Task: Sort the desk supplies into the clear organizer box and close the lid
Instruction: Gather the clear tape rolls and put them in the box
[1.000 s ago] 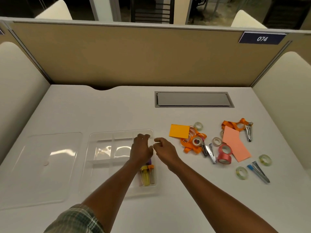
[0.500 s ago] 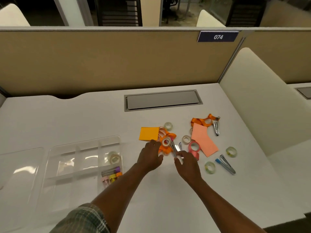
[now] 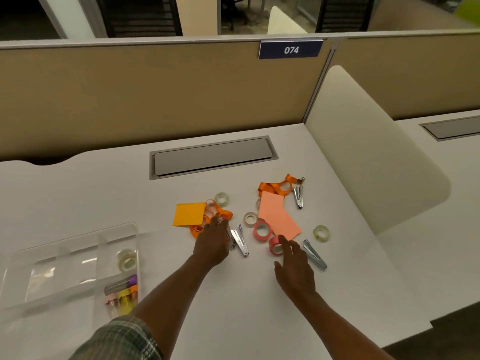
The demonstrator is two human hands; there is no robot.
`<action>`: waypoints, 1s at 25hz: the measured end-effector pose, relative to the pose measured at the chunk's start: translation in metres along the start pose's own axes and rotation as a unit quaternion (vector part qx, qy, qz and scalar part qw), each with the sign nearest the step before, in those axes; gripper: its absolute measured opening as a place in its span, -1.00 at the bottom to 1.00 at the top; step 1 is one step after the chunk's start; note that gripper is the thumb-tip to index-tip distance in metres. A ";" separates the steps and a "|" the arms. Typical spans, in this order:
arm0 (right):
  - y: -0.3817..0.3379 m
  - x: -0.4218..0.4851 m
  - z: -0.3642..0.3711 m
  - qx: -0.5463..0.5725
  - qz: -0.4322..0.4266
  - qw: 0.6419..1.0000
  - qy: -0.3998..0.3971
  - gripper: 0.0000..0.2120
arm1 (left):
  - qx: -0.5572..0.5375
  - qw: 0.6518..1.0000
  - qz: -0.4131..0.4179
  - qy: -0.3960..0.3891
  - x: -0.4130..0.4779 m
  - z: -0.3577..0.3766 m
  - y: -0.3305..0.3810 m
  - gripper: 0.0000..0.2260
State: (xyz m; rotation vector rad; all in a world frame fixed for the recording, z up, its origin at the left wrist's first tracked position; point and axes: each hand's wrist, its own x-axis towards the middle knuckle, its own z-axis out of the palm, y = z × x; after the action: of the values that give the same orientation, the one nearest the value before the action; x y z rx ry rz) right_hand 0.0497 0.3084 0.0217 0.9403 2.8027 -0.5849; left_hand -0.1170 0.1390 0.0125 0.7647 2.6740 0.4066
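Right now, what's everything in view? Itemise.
organizer box: 1, clear, desk's near left
tape roll: 1, whitish, inside the box
markers: several, purple, yellow, orange, pink, box's near compartment
clear tape rolls: 3 plain, loose on desk
pink tape rolls: 2, pink, mid-pile
staplers: at least 3, silver, around pile
lanyards: 2, orange, in pile
note pads: 2, orange and salmon, in pile
cable hatch: 1, grey, desk rear
sign 074: 1, blue, partition
left hand: on near lanyard
right hand: fingertip at a pink roll

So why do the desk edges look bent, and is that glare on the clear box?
Head view: the wide-angle lens slightly bows the partition top and desk edges; light is dim and warm; pale glare streaks sit on the clear organizer box; the plaid sleeve is blurred.
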 end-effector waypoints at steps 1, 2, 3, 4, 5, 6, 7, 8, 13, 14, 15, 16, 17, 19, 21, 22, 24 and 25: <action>0.003 0.002 0.001 -0.011 -0.011 1.000 -0.006 -0.31 | 0.003 1.000 -0.001 0.011 0.001 0.001 0.001 -0.40; 0.007 0.005 0.002 -0.029 -0.024 0.999 -0.008 -0.31 | 0.002 1.000 -0.004 0.018 0.003 0.001 0.003 -0.41; 0.009 0.008 0.003 -0.046 -0.038 0.998 -0.007 -0.33 | 0.000 1.000 -0.010 0.022 0.004 0.002 0.004 -0.42; 0.011 0.010 0.004 -0.059 -0.052 0.997 -0.004 -0.35 | 0.001 1.000 -0.017 0.024 0.005 0.002 0.005 -0.43; 0.013 0.011 0.006 -0.062 -0.065 0.996 -0.002 -0.37 | 0.004 0.999 -0.024 0.027 0.005 0.002 0.006 -0.44; 0.015 0.012 0.007 -0.057 -0.076 0.996 -0.001 -0.37 | 0.004 0.999 -0.031 0.030 0.005 0.002 0.006 -0.45; 0.016 0.012 0.008 -0.045 -0.081 0.996 -0.003 -0.34 | -0.001 0.999 -0.039 0.032 0.006 0.003 0.007 -0.44; 0.018 0.012 0.009 -0.036 -0.082 0.996 -0.007 -0.30 | -0.006 0.998 -0.047 0.032 0.006 0.004 0.007 -0.43; 0.026 0.011 0.006 -0.057 -0.115 0.992 -0.016 -0.23 | -0.023 0.995 -0.092 0.024 0.007 0.011 0.008 -0.37; 0.027 0.012 0.003 -0.046 -0.119 0.992 -0.009 -0.24 | -0.028 0.995 -0.095 0.025 0.008 0.012 0.007 -0.38; 0.027 0.013 0.000 -0.015 -0.120 0.993 -0.002 -0.25 | -0.032 0.994 -0.099 0.030 0.008 0.013 0.006 -0.38; 0.026 0.016 -0.005 0.041 -0.115 0.993 0.005 -0.28 | -0.036 0.993 -0.102 0.044 0.008 0.013 0.004 -0.38; 0.026 0.019 -0.009 0.114 -0.102 0.988 0.011 -0.32 | -0.039 0.992 -0.104 0.065 0.008 0.012 0.003 -0.39; 0.027 0.027 -0.019 0.248 -0.057 0.967 0.029 -0.43 | -0.047 0.987 -0.102 0.115 0.007 0.010 0.002 -0.41; 0.029 0.039 -0.029 0.379 0.049 0.924 0.005 -0.62 | -0.076 0.980 -0.100 0.151 0.009 0.005 0.003 -0.45; 0.029 0.046 -0.034 0.469 0.112 0.876 -0.034 -0.71 | -0.103 0.975 -0.110 0.162 0.011 0.001 0.005 -0.48; 0.031 0.056 -0.041 0.616 0.199 0.755 -0.101 -0.82 | -0.176 0.958 -0.143 0.177 0.016 -0.006 0.013 -0.59; 0.032 0.059 -0.045 0.656 0.224 0.711 -0.118 -0.82 | -0.214 0.947 -0.155 0.183 0.019 -0.009 0.018 -0.66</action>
State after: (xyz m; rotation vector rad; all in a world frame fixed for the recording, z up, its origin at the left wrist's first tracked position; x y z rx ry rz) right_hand 0.0216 0.3824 0.0390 1.4149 1.4352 -2.4257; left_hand -0.1276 0.1630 0.0222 0.1414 2.8076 1.0864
